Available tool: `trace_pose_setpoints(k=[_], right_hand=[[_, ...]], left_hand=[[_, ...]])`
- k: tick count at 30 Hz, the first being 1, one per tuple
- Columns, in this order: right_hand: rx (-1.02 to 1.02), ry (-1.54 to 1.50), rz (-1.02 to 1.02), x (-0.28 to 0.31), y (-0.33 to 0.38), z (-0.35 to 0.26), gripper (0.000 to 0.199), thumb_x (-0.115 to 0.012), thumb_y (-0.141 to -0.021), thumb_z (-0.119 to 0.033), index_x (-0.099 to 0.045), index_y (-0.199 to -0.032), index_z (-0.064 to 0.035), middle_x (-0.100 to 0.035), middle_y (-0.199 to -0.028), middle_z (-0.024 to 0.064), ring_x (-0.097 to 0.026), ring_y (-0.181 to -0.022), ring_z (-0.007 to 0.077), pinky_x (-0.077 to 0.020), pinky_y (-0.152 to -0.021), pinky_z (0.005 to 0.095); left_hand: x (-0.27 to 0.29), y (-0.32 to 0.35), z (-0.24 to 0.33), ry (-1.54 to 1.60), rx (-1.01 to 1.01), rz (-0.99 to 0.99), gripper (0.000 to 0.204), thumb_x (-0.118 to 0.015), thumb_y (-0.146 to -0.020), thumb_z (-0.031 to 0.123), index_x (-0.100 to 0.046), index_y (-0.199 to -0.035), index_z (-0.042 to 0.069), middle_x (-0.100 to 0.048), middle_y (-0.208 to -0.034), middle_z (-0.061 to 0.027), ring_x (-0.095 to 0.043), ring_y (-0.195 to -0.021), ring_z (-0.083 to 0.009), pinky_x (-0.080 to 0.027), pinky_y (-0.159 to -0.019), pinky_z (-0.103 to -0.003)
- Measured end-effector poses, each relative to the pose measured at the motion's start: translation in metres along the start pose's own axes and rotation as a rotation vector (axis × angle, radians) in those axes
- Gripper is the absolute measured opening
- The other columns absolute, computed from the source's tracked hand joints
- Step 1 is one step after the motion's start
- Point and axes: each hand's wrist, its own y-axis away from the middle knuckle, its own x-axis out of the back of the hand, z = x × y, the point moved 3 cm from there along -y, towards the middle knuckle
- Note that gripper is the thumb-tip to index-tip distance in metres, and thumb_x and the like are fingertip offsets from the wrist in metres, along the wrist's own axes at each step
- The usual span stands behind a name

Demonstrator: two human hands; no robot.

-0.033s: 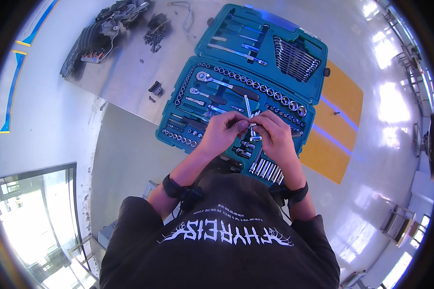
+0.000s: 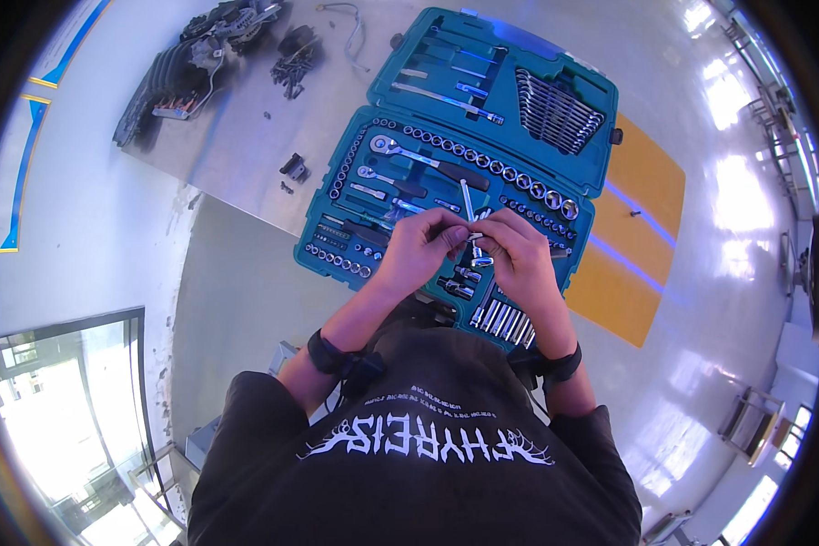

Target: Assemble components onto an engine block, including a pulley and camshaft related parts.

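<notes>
Above the middle of an open teal socket-set case (image 2: pixel 314 257), my left hand (image 2: pixel 419 246) and my right hand (image 2: pixel 520 255) meet at the fingertips. Both are closed in a pinch on a small silvery piece (image 2: pixel 477 237), mostly hidden by the fingers. A slim chrome bar (image 2: pixel 467 200) rises just beyond the fingertips; whether it is held or rests in the case, I cannot tell. Below the fingers lies a chrome joint piece (image 2: pixel 481 262). A large ratchet (image 2: pixel 416 155) and a smaller ratchet (image 2: pixel 391 181) lie in their slots, left of and beyond my hands.
The raised lid holds a row of combination wrenches (image 2: pixel 560 114) and a long chrome bar (image 2: pixel 446 102). Deep sockets (image 2: pixel 502 322) fill the near right corner. On the grey table to the left are a dark machine assembly (image 2: pixel 182 77), loose bolts (image 2: pixel 291 71) and a black bracket (image 2: pixel 294 167). An orange mat (image 2: pixel 642 227) lies right.
</notes>
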Motion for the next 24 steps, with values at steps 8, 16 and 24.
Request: trace_pose_setpoints(k=[8, 16, 24], right_hand=[[-0.063, -0.107, 0.042, -0.006, 0.006, -0.001, 0.02, -0.066, -0.079, 0.006, -0.067, -0.097, -0.0007, -0.064, -0.083, 0.0109, -0.064, -0.072, 0.0251, -0.0501, -0.064, 0.0305], [-0.088, -0.109, 0.126, -0.011, 0.009, -0.003, 0.015, -0.067, -0.082, 0.003, -0.067, -0.096, -0.0019, -0.066, -0.08, 0.0096, -0.065, -0.07, 0.0217, -0.0492, -0.062, 0.0279], [-0.243, -0.202, 0.191, -0.025, 0.016, 0.0, 0.011, -0.065, -0.086, -0.002, -0.066, -0.097, -0.0008, -0.067, -0.079, 0.0101, -0.066, -0.067, 0.0192, -0.0497, -0.061, 0.0282]], left_hand=[[0.009, 0.001, -0.005, 0.12, -0.007, -0.104, 0.021, -0.066, -0.091, 0.011, -0.062, -0.106, -0.003, -0.066, -0.085, -0.0054, -0.06, -0.073, -0.01, -0.049, -0.067, -0.024], [0.005, 0.009, -0.009, 0.274, 0.036, -0.073, 0.028, -0.067, -0.09, 0.008, -0.06, -0.114, -0.004, -0.067, -0.095, -0.0092, -0.064, -0.082, -0.0147, -0.053, -0.076, -0.028], [0.005, 0.012, -0.015, 0.341, -0.04, -0.005, 0.026, -0.066, -0.09, 0.006, -0.061, -0.114, -0.003, -0.067, -0.093, -0.0091, -0.066, -0.083, -0.0156, -0.054, -0.077, -0.028]])
